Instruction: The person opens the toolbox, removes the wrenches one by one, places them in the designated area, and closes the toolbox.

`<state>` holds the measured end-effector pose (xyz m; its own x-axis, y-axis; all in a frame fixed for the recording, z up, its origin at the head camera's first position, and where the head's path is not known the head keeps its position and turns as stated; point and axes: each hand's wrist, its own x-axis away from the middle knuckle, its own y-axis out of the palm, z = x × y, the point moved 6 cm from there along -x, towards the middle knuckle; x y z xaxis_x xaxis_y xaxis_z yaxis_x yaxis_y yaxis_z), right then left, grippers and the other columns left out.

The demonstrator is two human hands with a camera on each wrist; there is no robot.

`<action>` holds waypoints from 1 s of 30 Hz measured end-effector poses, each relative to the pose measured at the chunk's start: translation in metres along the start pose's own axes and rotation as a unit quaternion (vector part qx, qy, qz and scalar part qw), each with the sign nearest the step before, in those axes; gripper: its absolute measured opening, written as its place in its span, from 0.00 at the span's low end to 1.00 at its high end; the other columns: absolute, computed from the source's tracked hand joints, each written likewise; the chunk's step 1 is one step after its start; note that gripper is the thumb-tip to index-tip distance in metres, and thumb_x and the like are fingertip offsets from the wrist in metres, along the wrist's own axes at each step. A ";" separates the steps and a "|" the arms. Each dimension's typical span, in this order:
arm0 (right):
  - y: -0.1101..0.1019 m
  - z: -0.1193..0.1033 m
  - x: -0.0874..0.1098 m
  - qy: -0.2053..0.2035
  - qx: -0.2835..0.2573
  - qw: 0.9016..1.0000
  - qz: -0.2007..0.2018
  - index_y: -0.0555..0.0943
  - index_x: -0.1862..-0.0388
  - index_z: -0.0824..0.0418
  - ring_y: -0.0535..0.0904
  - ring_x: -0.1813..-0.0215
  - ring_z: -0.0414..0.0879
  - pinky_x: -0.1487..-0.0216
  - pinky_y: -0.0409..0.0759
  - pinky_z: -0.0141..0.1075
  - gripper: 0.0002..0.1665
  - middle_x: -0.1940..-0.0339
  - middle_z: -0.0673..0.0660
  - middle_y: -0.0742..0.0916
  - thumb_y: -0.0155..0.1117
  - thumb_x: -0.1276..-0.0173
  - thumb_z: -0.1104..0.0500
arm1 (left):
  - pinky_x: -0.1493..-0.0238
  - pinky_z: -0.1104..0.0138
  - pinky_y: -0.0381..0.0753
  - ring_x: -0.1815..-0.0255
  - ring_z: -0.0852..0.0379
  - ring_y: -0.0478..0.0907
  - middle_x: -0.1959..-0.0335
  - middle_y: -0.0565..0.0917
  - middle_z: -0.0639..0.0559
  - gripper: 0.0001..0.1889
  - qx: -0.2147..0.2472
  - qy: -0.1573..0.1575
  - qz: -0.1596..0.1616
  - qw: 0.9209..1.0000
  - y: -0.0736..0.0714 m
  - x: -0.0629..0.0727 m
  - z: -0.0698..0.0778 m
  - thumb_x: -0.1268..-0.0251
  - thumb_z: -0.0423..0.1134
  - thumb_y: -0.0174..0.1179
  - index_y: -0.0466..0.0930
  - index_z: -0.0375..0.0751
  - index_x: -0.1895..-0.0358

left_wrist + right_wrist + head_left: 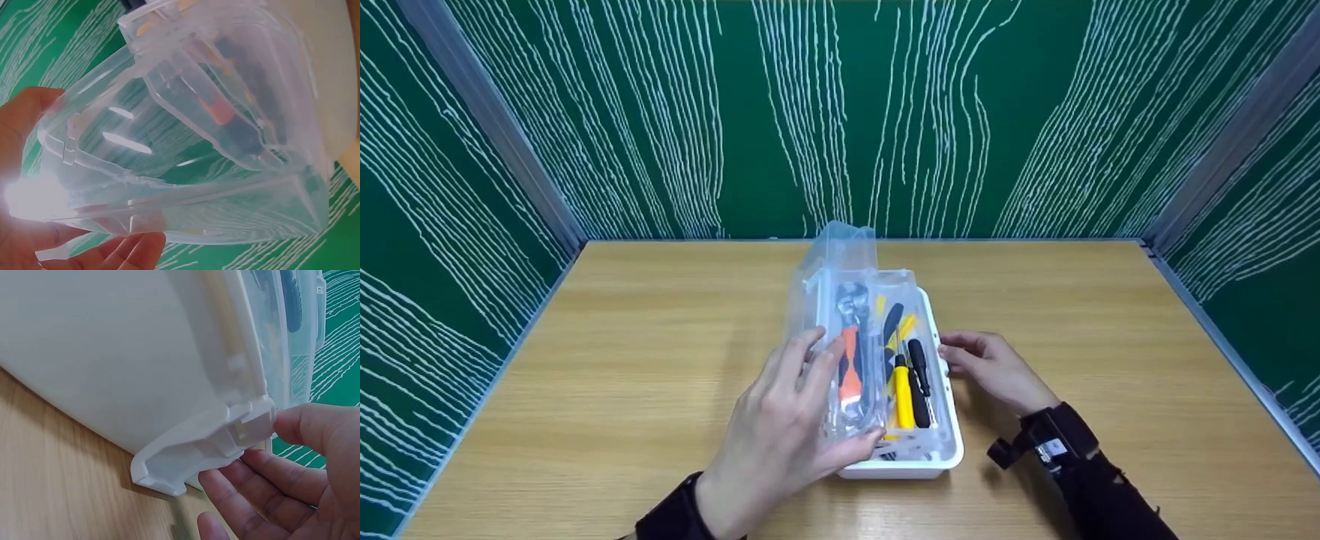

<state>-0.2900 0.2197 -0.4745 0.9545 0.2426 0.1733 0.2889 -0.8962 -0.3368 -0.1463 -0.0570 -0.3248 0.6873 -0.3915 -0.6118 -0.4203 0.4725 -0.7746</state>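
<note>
A white toolbox stands on the table, with a clear plastic lid raised on its left side. Yellow-handled and black-handled screwdrivers lie in its clear tray; an orange-handled tool and what looks like a wrench show through clear plastic to their left. My left hand holds the clear lid between thumb and fingers, as the left wrist view shows. At the toolbox's right side, my right hand pinches a white latch, thumb above and fingers below. The latch stands out from the wall.
The wooden table extends on both sides of the toolbox. Green panels with wavy white lines rise at the back and sides, joined by grey corner posts. A wrist camera sticks out from the right wrist.
</note>
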 end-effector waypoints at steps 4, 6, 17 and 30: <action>-0.001 0.000 0.000 0.006 0.001 1.000 0.000 0.77 0.26 0.65 0.86 0.37 0.49 0.30 0.84 0.45 0.30 0.29 0.65 0.84 0.62 0.17 0.49 | 0.43 0.55 0.91 0.42 0.45 0.83 0.35 0.80 0.38 0.51 0.001 -0.010 -0.004 1.000 -0.002 0.001 -0.004 0.50 0.70 0.79 0.77 0.39 0.29; -0.001 0.000 0.000 0.007 0.004 1.000 0.001 0.77 0.25 0.65 0.86 0.37 0.49 0.30 0.84 0.44 0.30 0.29 0.65 0.84 0.62 0.17 0.48 | 0.43 0.55 0.91 0.42 0.46 0.83 0.35 0.80 0.38 0.51 0.003 -0.015 -0.005 1.000 -0.004 0.002 -0.005 0.50 0.70 0.78 0.77 0.39 0.29; 0.002 0.000 -0.002 -0.008 -0.016 1.000 -0.004 0.76 0.25 0.69 0.88 0.40 0.47 0.37 0.88 0.36 0.30 0.30 0.68 0.84 0.62 0.16 0.52 | 0.44 0.56 0.91 0.42 0.47 0.83 0.34 0.79 0.38 0.50 -0.005 -0.034 -0.004 0.999 -0.009 0.007 -0.015 0.49 0.70 0.78 0.77 0.38 0.31; 0.001 0.001 -0.002 -0.008 -0.011 1.000 -0.001 0.77 0.26 0.68 0.88 0.41 0.47 0.40 0.88 0.33 0.30 0.31 0.67 0.85 0.63 0.17 0.51 | 0.48 0.55 0.92 0.48 0.47 0.85 0.37 0.80 0.37 0.47 -0.008 -0.057 0.000 0.998 -0.015 0.013 -0.026 0.48 0.70 0.77 0.77 0.39 0.33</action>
<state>-0.2921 0.2191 -0.4764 0.9550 0.2503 0.1595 0.2895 -0.9037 -0.3153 -0.1467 -0.0900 -0.3248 0.7503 -0.2981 -0.5900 -0.4292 0.4591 -0.7778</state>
